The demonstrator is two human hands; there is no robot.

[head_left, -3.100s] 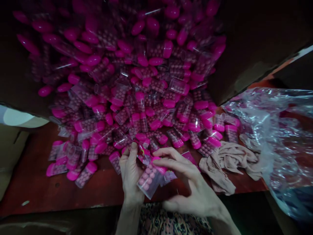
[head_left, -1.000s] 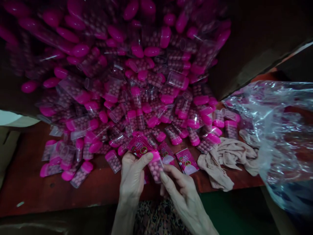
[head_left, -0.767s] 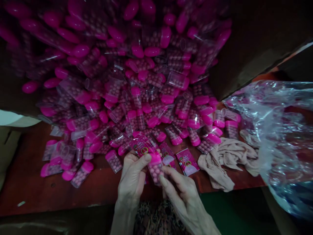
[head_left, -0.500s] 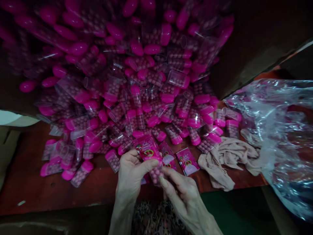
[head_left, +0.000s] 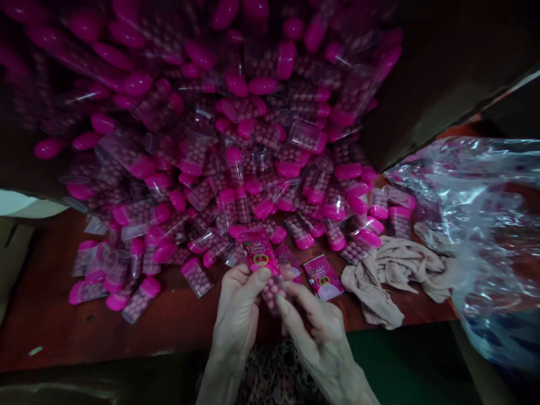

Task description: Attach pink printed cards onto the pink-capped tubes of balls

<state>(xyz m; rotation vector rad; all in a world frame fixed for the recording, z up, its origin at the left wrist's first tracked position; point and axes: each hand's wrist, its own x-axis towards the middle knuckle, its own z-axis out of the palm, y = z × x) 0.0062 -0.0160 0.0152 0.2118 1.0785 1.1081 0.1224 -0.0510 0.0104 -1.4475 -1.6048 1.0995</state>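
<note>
Where the two hands meet above the near edge of the red-brown bench point(head_left: 181, 323), a clear container of pink balls point(head_left: 271, 293) is held tilted, its upper part covered by a printed pink wrapper point(head_left: 260, 252). The left hand point(head_left: 237, 306) pinches the wrapper, thumb on its printed face near the lower edge; the right hand point(head_left: 316, 323) grips the container lower down between thumb and curled fingers. Whether the wrapper fully encloses the container's top cannot be determined.

Beyond the hands lies a large heap of pink-capped containers point(head_left: 264, 135), jumbled at all angles between dark side panels point(head_left: 439, 84) and spilling onto the bench. One loose container point(head_left: 197, 277) rests just beside the left hand; a small cluster point(head_left: 112, 275) lies farther left. Two printed pink pieces were noted — one partly hidden piece point(head_left: 288, 261) just behind the right hand, and one flat piece point(head_left: 323, 277) to its right. Next to the latter is a crumpled beige cloth point(head_left: 383, 278), with clear plastic sheeting point(head_left: 481, 225) bunched at the far right. Patterned fabric point(head_left: 280, 374) shows below, between the forearms.
</note>
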